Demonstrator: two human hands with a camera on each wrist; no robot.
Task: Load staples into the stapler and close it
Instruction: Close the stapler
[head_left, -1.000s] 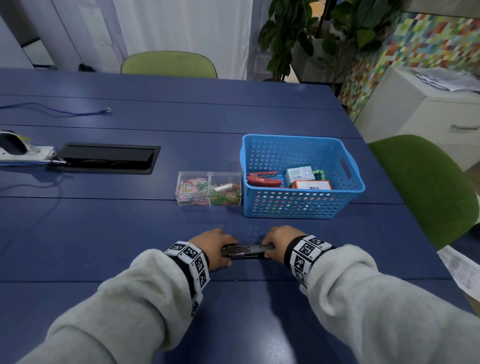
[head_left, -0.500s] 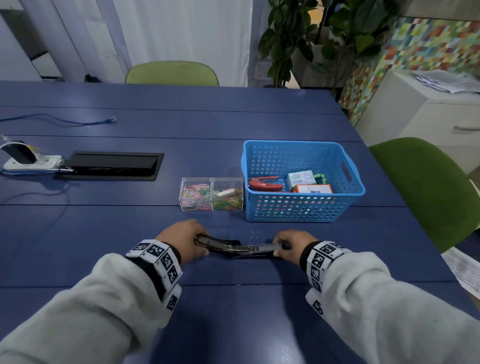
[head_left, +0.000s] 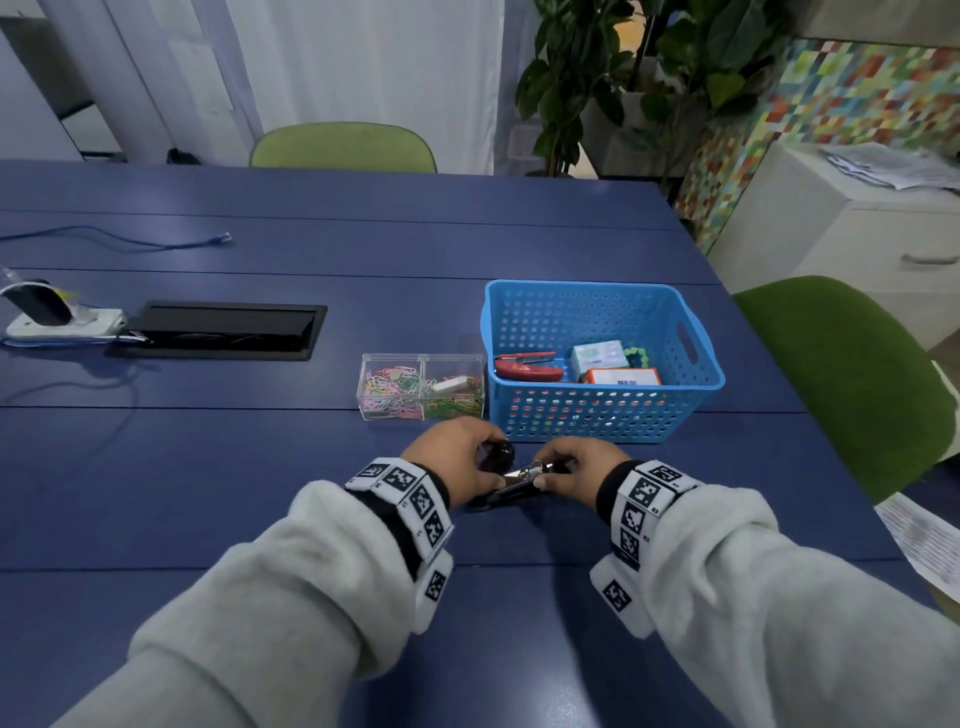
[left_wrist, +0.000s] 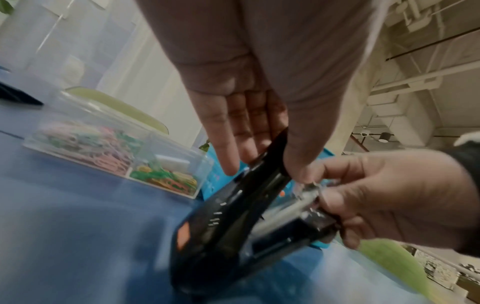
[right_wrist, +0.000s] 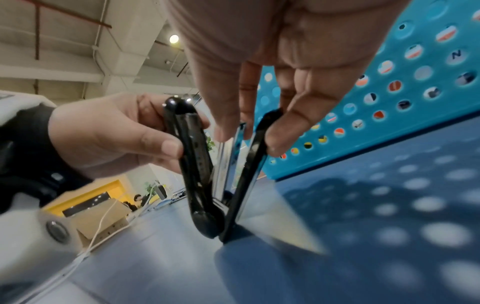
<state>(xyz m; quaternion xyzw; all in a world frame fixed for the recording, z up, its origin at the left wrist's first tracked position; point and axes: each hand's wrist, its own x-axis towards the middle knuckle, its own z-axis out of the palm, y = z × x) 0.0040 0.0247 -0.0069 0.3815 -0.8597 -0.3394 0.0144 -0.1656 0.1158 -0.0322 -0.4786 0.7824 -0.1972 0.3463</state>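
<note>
A black stapler (head_left: 511, 486) stands hinge-down on the blue table (head_left: 260, 493), spread open in a narrow V. My left hand (head_left: 483, 457) grips its black top cover (right_wrist: 187, 144) between thumb and fingers. Thumb and fingers of my right hand (head_left: 550, 473) pinch the front of the base (right_wrist: 255, 144). The metal magazine (right_wrist: 233, 156) stands between cover and base; whether staples lie in it I cannot tell. In the left wrist view the cover (left_wrist: 246, 197) slants up under my left fingers (left_wrist: 244, 131), with the right hand (left_wrist: 389, 195) on the base end.
Just behind my hands stands a blue basket (head_left: 696, 387) holding a red stapler (head_left: 527, 366) and two small boxes (head_left: 597, 356). A clear box of paper clips (head_left: 421, 387) sits to its left. A black cable hatch (head_left: 218, 330) and power strip (head_left: 62, 319) lie far left.
Half a second ago the stapler lay spread out flat between my hands. Now my left hand has swung the cover up toward the base, and my hands are closer together.
</note>
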